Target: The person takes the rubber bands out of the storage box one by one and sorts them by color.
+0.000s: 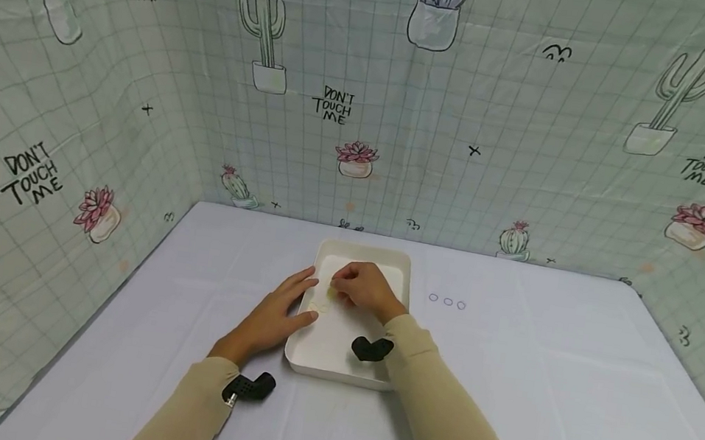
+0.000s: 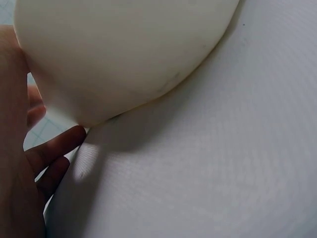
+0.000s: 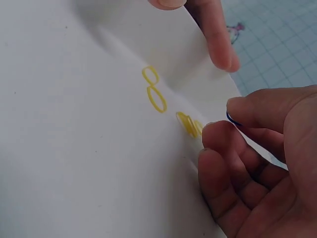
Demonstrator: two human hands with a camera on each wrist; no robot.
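Observation:
A shallow white tray (image 1: 340, 367) lies on the table. My left hand (image 1: 273, 317) rests at its left rim, thumb and a fingertip over the edge; in the left wrist view other fingers (image 2: 59, 141) touch the outer wall. My right hand (image 1: 367, 286) is over the tray's inside, thumb and forefinger pinching a thin dark blue piece (image 3: 230, 117), mostly hidden by the fingers. Several yellow rings (image 3: 157, 99) lie along the tray's far wall side in the right wrist view, some bunched together (image 3: 187, 124) beside my right fingertips.
Three small blue-purple rings (image 1: 448, 302) lie in a row on the white table (image 1: 570, 397), right of the tray. A cloth (image 1: 508, 107) printed with cacti and a grid hangs behind and at both sides. Each wrist wears a black camera mount (image 1: 371, 349).

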